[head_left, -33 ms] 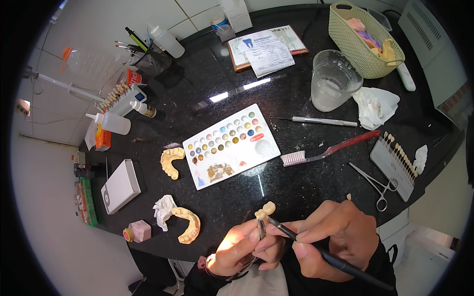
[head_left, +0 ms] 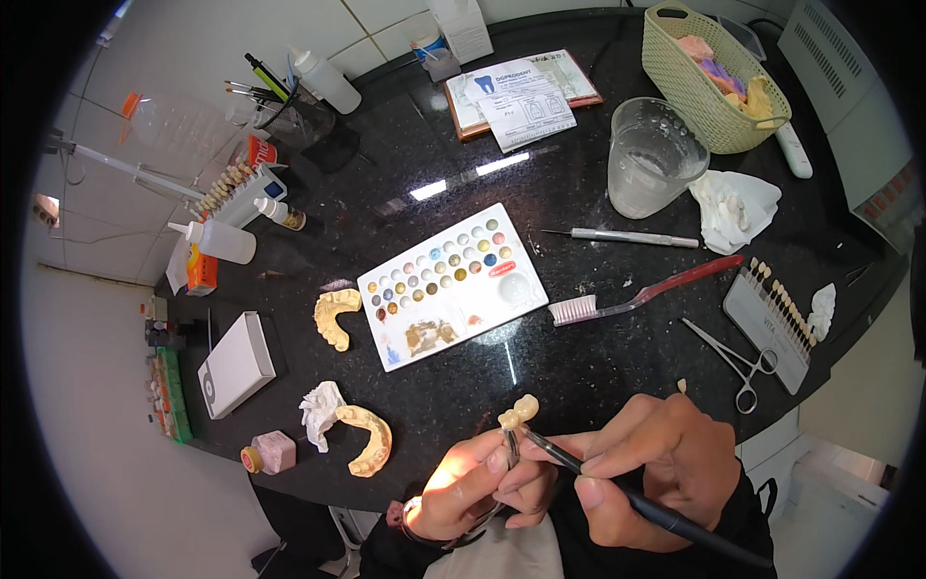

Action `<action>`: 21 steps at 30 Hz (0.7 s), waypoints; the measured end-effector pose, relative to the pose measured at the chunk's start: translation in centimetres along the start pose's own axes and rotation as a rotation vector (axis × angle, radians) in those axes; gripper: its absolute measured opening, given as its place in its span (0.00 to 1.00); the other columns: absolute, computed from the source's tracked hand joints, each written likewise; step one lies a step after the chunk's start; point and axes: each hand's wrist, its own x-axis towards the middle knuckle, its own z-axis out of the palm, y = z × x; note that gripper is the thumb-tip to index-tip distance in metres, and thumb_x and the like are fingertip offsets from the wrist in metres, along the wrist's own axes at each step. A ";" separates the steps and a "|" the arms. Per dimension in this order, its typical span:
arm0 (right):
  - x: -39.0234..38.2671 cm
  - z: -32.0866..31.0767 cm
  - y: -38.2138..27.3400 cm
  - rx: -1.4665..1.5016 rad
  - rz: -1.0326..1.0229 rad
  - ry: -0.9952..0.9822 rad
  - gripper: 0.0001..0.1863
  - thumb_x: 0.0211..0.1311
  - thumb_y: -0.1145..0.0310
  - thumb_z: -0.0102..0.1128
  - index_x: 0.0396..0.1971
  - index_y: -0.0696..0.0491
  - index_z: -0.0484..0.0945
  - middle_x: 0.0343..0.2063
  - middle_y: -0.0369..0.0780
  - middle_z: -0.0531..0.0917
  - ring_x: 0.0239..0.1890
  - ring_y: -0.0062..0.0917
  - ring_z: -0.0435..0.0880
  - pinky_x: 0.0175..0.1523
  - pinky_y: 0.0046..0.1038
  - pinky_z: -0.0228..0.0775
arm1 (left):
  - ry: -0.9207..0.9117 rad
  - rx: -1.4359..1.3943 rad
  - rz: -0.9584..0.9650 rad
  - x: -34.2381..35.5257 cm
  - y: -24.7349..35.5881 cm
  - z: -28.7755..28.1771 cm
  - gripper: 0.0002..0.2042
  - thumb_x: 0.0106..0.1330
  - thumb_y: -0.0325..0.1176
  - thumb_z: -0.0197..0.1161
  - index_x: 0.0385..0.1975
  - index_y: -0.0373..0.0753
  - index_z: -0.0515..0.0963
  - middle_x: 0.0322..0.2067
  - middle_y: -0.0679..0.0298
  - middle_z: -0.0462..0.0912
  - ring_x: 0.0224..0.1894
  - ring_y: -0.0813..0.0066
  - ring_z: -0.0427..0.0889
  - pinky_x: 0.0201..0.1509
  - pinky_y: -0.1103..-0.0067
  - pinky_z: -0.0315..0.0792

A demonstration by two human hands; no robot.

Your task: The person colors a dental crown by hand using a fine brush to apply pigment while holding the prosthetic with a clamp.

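My left hand pinches a metal holder with a small cream dental bridge piece at its top. My right hand grips a black brush, whose fine tip reaches just below the piece at its right side; I cannot tell if it touches. Beyond both hands lies a white paint palette with rows of coloured wells and brown smears. Two plaster dental models, one nearer the edge, lie left of it, with crumpled tissue by the nearer one.
Right are a toothbrush, scalpel, scissor-like clamp, shade guide, glass and basket. Papers lie at the back. Left are bottles, a pen cup, white box and pink jar.
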 end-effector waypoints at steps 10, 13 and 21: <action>0.2 0.1 0.4 -0.010 -0.023 0.045 0.07 0.38 0.81 0.57 0.21 0.64 0.70 0.18 0.48 0.76 0.19 0.22 0.77 0.25 0.17 0.70 | 0.056 0.023 0.005 0.0 0.0 0.3 0.22 0.64 0.45 0.37 0.40 0.27 0.62 0.17 0.68 0.57 0.18 0.80 0.57 0.21 0.84 0.56; 0.1 0.1 0.4 0.007 -0.027 0.037 0.07 0.37 0.82 0.56 0.21 0.64 0.70 0.18 0.48 0.76 0.20 0.22 0.78 0.25 0.16 0.70 | 0.052 0.032 -0.017 0.0 0.4 0.4 0.21 0.64 0.45 0.37 0.37 0.29 0.63 0.17 0.67 0.58 0.18 0.80 0.57 0.21 0.84 0.56; 0.4 -0.2 0.8 0.050 -0.082 0.026 0.07 0.37 0.82 0.55 0.21 0.64 0.69 0.18 0.47 0.75 0.20 0.23 0.78 0.24 0.17 0.70 | 0.051 0.053 -0.002 0.0 0.3 0.4 0.19 0.64 0.46 0.36 0.32 0.31 0.63 0.17 0.67 0.58 0.18 0.80 0.57 0.21 0.83 0.56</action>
